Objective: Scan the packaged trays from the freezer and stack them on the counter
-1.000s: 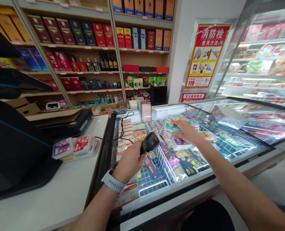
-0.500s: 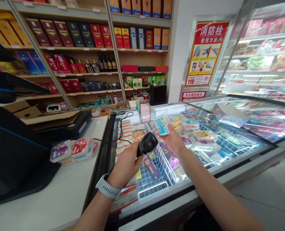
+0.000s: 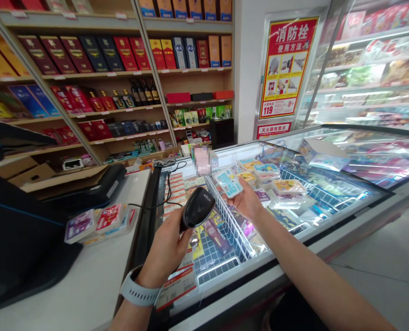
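Left hand (image 3: 168, 243): closed around the handle of a black scanner (image 3: 199, 207); a grey watch strap (image 3: 140, 292) circles the wrist.
Scanner: raised above the freezer (image 3: 225, 301), near the pack but apart from it.
Right hand (image 3: 247, 201): pinching a blue-and-white pack (image 3: 227, 182) by its near right edge.
Pack: tilted, printed face upward, over the freezer.
Freezer top: further packs (image 3: 289, 187), loosely piled to the right of the held one.
Counter (image 3: 97, 280), left: a small overlapping pile of flat boxes (image 3: 109, 218).
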The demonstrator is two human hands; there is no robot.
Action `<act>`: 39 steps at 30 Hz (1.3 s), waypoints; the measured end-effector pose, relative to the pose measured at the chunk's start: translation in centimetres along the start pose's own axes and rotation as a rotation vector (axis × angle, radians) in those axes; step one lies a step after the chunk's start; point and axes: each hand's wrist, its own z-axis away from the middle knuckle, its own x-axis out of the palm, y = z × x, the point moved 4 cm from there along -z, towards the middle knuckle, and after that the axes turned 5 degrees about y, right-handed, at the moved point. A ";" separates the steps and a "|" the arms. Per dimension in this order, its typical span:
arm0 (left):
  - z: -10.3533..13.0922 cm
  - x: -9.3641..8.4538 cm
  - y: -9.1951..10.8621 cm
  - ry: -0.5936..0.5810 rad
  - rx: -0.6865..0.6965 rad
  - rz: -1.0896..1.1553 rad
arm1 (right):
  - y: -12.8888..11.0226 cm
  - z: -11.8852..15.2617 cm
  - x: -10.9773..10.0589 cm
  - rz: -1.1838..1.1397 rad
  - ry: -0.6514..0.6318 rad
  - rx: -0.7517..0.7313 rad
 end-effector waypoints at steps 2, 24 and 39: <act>0.0 0.1 0.1 -0.011 0.008 0.007 | 0.0 0.0 0.0 -0.012 0.011 -0.010; 0.4 -0.1 0.6 -0.017 0.048 -0.026 | 0.7 -0.5 0.1 0.019 0.018 0.044; 0.6 0.4 0.3 -0.009 0.074 -0.100 | 1.2 -0.8 -0.2 0.005 0.077 0.029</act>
